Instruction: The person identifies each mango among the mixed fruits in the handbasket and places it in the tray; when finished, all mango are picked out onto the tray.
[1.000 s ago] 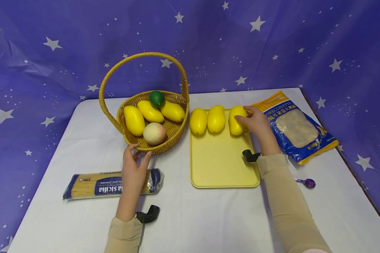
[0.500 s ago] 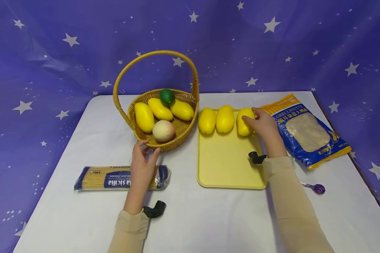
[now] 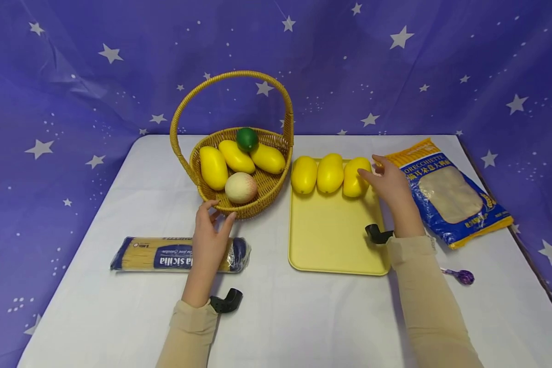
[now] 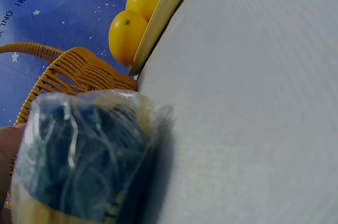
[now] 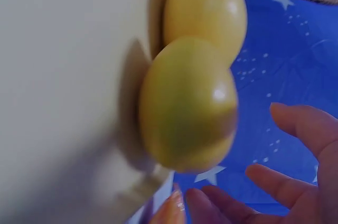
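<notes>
Letting go of the rightmost yellow fruit [image 3: 353, 183]

From where I stand, that fruit has shifted up against the middle yellow fruit [image 3: 329, 174], or only just beside it, closing the gap of a second ago at the far end of the yellow tray [image 3: 336, 235]. The right hand [image 3: 392, 185] has come off it, thumb and fingers parted, holding nothing. I'd judge these two and the leftmost yellow fruit [image 3: 304, 175] now make a settled row. The left hand [image 3: 210, 245], fingers loosely spread, has stayed by the wicker basket [image 3: 257, 207]; whether it touches, I can't tell.
</notes>
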### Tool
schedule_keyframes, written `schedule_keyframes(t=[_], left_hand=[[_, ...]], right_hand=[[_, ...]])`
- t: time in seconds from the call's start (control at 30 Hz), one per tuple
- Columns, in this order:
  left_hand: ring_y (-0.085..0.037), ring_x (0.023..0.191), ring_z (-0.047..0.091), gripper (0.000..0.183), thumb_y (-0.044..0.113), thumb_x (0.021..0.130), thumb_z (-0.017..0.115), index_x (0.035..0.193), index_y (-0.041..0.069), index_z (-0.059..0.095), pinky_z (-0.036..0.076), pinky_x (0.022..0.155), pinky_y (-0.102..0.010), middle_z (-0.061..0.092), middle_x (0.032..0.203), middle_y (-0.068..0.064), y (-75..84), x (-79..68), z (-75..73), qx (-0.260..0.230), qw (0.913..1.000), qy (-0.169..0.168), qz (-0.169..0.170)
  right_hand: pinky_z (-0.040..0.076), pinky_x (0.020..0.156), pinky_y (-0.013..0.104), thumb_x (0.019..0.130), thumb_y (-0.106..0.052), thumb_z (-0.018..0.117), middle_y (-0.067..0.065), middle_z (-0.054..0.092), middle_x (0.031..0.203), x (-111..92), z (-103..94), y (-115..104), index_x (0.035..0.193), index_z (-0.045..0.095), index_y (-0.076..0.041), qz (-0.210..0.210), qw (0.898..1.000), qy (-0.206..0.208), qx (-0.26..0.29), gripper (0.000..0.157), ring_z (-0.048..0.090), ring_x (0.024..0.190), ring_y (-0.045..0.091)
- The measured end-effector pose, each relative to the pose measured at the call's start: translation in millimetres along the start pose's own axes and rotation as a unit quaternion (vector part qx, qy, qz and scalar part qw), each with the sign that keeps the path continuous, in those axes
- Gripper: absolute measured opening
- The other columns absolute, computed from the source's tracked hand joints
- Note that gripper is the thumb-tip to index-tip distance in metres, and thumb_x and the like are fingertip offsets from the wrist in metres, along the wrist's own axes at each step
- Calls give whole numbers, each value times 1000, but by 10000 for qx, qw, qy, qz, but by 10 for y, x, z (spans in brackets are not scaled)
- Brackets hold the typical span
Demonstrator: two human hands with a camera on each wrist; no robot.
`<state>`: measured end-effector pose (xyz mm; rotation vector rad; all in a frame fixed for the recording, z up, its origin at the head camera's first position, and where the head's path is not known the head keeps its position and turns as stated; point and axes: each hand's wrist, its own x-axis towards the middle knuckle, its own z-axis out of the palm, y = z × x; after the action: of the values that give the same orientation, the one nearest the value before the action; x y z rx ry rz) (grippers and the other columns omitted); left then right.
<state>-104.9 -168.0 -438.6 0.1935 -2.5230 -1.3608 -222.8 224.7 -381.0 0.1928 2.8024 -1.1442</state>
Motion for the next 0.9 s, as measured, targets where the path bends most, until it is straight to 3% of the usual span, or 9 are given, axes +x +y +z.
schedule_keyframes(t=[0.33, 0.57, 0.9], left_hand=[[-34, 116, 56, 58, 47, 91, 61, 134, 15, 39, 46, 95, -49, 41, 139, -13, -12, 21, -54, 46, 10000, -13, -9], [-31, 117, 55, 57, 45, 92, 62, 134, 15, 39, 45, 97, -46, 42, 139, -12, 5, 31, -47, 29, 10000, -35, -24], [-30, 117, 55, 54, 41, 93, 62, 134, 14, 39, 45, 99, -43, 42, 138, -12, 14, 25, -19, 81, 10000, 5, 47]], right_hand=[[45, 95, 54, 92, -44, 61, 23, 49, 137, -162, 60, -422, 149, 38, -17, -888, 9945, 484, 278, 67, 54, 112, 42], [48, 92, 49, 91, -41, 65, 14, 50, 138, -214, 270, -787, 147, 41, -23, -1375, 9871, 350, 735, 63, 56, 111, 35], [48, 92, 45, 89, -36, 70, 11, 50, 138, -184, 589, -1243, 145, 44, -22, -1865, 9795, -204, 728, 63, 57, 110, 31]])
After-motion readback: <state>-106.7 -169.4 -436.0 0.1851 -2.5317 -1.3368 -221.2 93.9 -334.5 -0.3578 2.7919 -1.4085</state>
